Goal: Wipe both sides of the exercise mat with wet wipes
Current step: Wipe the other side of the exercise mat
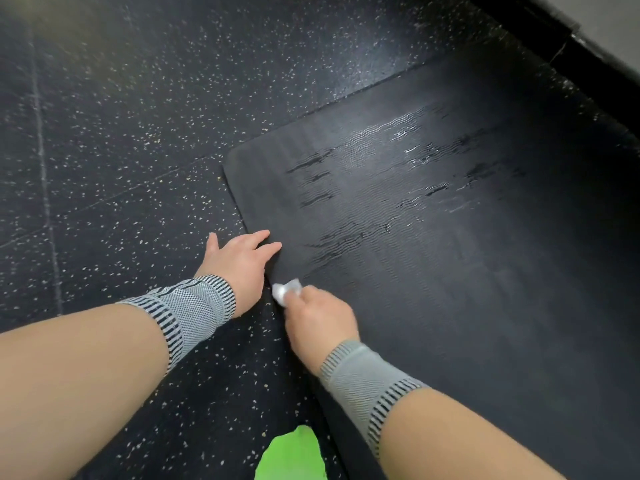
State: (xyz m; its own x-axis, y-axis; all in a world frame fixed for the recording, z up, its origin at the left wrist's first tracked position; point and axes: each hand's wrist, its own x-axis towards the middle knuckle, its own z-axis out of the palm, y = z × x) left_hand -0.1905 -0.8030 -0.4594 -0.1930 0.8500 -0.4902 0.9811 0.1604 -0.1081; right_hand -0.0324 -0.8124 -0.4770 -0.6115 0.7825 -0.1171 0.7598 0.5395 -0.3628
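I see the black exercise mat (pixel 467 271) lying flat on the speckled floor (pixel 121 133), streaked wet. At its near-left edge my left hand (pixel 239 259) presses with straight fingers; beside it my right hand (pixel 320 318) clutches a balled wet wipe (pixel 284 289). Something green (pixel 292 453) lies just left of the mat.

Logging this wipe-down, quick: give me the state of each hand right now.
Left hand: open, straight fingers resting on the edge of the exercise mat.
Right hand: closed around a crumpled wet wipe at the mat's edge.

No text, label, brand, number or sign can be read anywhere.
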